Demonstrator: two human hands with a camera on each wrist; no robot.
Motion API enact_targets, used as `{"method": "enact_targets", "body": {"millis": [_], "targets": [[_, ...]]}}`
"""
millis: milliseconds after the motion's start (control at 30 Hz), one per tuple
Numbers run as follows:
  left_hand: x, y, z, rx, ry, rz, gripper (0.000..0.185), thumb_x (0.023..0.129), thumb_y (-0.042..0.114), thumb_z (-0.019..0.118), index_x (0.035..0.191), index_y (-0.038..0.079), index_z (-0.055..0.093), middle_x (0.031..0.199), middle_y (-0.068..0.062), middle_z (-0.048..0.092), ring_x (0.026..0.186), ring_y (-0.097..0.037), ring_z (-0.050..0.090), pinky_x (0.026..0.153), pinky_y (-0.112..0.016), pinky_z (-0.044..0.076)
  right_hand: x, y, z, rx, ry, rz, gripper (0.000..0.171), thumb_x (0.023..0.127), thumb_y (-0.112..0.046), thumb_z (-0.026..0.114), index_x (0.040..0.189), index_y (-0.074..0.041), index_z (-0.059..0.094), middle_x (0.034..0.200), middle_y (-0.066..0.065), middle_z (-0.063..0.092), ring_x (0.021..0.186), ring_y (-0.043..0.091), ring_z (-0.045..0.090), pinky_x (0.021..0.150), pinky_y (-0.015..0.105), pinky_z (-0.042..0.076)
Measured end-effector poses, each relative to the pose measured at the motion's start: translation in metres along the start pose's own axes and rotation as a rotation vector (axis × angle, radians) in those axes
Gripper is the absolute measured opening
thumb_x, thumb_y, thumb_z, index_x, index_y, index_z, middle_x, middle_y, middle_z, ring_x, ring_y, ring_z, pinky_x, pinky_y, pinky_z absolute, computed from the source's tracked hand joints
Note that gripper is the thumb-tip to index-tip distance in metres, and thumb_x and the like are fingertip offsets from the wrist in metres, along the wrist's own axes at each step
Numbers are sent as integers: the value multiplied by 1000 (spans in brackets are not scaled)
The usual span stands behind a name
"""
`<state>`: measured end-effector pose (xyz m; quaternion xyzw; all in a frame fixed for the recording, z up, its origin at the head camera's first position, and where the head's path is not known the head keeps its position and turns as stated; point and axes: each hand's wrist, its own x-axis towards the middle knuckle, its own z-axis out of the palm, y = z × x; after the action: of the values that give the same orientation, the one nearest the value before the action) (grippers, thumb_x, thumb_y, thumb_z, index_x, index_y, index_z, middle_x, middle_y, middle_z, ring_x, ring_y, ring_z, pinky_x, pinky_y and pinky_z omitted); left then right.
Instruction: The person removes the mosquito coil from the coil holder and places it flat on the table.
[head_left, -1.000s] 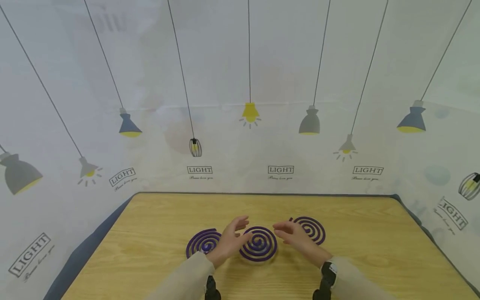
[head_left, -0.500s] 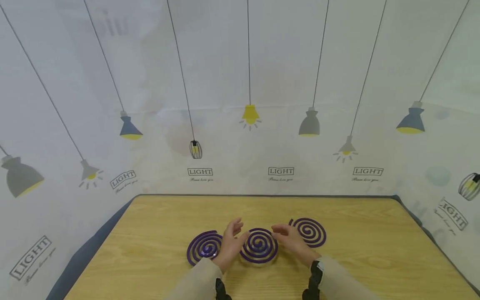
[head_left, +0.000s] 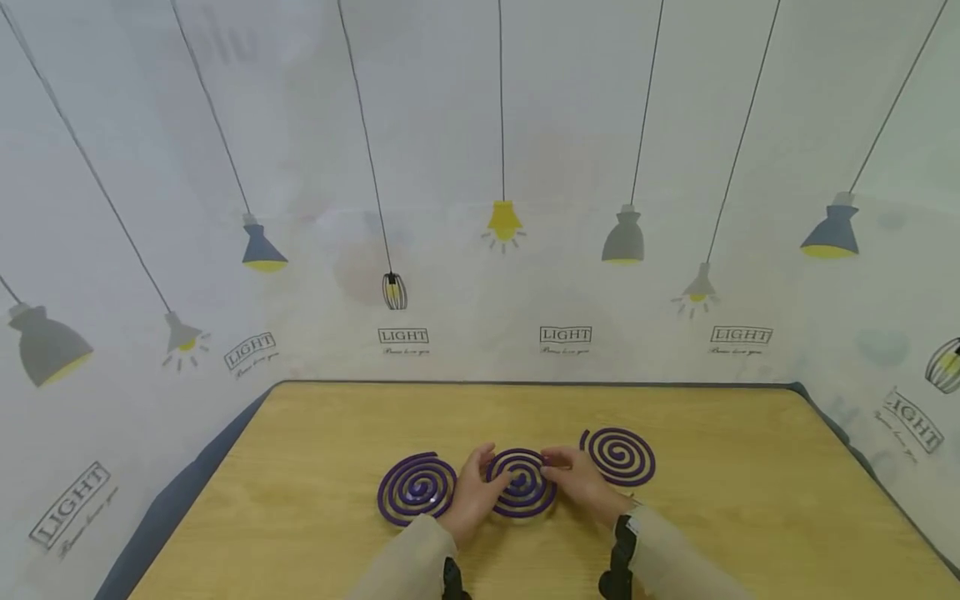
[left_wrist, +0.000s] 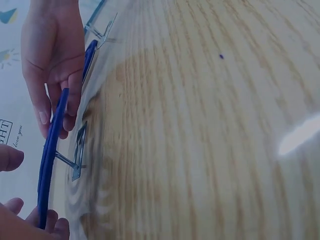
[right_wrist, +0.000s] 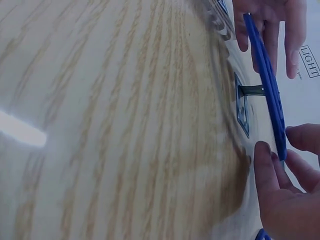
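A dark purple mosquito coil [head_left: 521,483] sits level on a small metal stand [right_wrist: 243,106] between the two hands. At its left side, the left hand [head_left: 471,493] has its fingers just below the coil's edge and its thumb raised apart above, plain in the left wrist view. On the other side, the right hand [head_left: 583,482] has thumb and fingers above and below the rim. A slight gap shows between that thumb and the coil in the left wrist view; I see no firm pinch by either hand.
Another purple coil [head_left: 417,488] lies left of the left hand, and a third coil [head_left: 618,457] is behind the right hand. The wooden table [head_left: 330,425] ends at a dark edge before a printed lamp-pattern backdrop [head_left: 465,308].
Both hands have drawn inward to the middle coil, so the left and right coils show more fully. The coils have not visibly moved on the table.
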<state>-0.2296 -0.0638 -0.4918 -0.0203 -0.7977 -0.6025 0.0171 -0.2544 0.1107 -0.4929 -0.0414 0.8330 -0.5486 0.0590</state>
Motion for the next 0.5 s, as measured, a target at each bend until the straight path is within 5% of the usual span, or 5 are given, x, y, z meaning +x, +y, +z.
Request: {"method": "enact_targets", "body": {"millis": [267, 500], "targets": [[-2, 0, 2, 35, -2, -39, 50, 81, 10, 63, 125, -4, 42, 119, -24, 49, 109, -37, 46, 92, -47, 38, -1, 3, 2, 23, 14, 14, 28, 81, 3, 59, 108, 7, 58, 93, 15, 63, 82, 23, 60, 68, 32, 50], [-3, -3, 4, 38, 4, -46, 51, 81, 8, 64, 126, -4, 42, 112, -21, 54, 104, -33, 51, 90, -44, 41, 0, 6, 1, 12, 9, 23, 28, 82, 0, 59, 110, 5, 58, 96, 17, 63, 85, 25, 61, 69, 33, 51]]}}
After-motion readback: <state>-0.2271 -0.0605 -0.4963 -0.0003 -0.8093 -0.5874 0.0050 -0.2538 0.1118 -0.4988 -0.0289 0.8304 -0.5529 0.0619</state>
